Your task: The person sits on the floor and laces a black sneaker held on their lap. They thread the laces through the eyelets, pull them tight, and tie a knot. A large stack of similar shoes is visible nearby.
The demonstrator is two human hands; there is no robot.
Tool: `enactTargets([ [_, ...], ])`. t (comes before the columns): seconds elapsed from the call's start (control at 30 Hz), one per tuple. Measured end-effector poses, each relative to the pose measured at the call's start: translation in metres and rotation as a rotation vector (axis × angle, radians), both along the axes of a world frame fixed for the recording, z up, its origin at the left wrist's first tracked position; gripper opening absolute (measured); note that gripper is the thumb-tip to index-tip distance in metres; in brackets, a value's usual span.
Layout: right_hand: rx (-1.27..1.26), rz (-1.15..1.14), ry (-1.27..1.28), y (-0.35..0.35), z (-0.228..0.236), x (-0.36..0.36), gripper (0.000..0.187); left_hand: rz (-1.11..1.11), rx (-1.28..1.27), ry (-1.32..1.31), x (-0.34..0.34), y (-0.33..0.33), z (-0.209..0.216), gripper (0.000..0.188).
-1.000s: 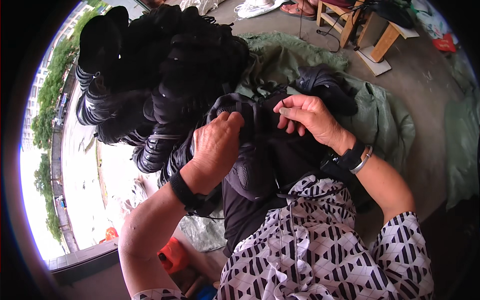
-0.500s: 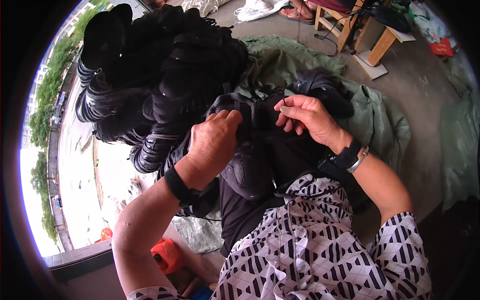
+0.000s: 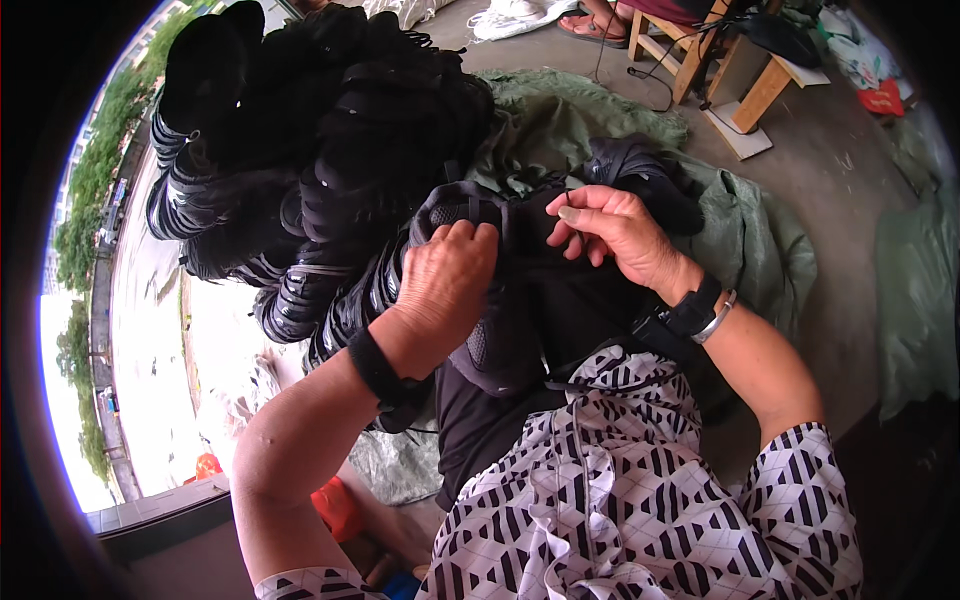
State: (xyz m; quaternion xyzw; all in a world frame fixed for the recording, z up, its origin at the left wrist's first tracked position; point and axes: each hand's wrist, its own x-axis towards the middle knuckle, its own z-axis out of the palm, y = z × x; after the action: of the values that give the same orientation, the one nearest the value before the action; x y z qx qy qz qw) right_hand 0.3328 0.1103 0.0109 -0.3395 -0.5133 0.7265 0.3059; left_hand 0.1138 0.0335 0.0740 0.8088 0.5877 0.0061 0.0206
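A black shoe upper [image 3: 487, 362] with mesh panels lies across my lap, over dark trousers. My left hand [image 3: 447, 272] is closed on it, knuckles up, and covers its middle. Its padded collar shows just beyond my fingers. To the right, my right hand [image 3: 622, 238] is raised above the dark cloth, with thumb and forefinger pinched on a thin dark strand [image 3: 568, 200]. Where the strand's other end runs is hard to see against the black.
A tall heap of black shoe uppers [image 3: 370, 130] rises at the far left. A smaller stack [image 3: 640, 165] lies beyond my right hand on a green sheet [image 3: 750, 215]. Farther back are a wooden stool [image 3: 690, 35] and another person's sandalled foot [image 3: 590, 28]. An orange-red bag [image 3: 340, 510] is at lower left.
My left hand has shifted slightly right, and more of the upper's collar shows beyond it. My right hand stays nearly in place, still pinching the strand.
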Motion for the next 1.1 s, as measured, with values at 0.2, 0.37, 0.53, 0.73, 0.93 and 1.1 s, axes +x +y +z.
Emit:
enactTargets([
  [0.2,0.018,0.010,-0.054,0.001,0.006,-0.001,0.030,-0.127,0.029,0.178,0.001,0.004,0.002,0.019],
  [0.37,-0.033,-0.084,-0.046,-0.003,0.009,-0.002,0.031,-0.311,-0.057,0.623,0.033,0.006,0.003,0.017],
  [0.53,0.084,-0.105,-0.085,-0.004,0.012,0.000,0.022,-0.128,-0.004,0.131,-0.002,0.021,-0.007,0.014],
  [0.73,0.313,-0.040,-0.175,0.002,0.025,-0.018,0.010,-0.203,-0.052,-0.020,-0.017,0.015,0.000,0.016],
  [0.93,0.512,0.112,-0.274,0.012,0.023,-0.056,0.007,-0.142,-0.077,-0.231,-0.020,0.019,-0.006,0.011],
  [1.1,0.570,0.248,-0.343,0.012,0.019,-0.069,0.005,-0.500,-0.062,-0.499,0.001,-0.021,-0.005,0.009],
])
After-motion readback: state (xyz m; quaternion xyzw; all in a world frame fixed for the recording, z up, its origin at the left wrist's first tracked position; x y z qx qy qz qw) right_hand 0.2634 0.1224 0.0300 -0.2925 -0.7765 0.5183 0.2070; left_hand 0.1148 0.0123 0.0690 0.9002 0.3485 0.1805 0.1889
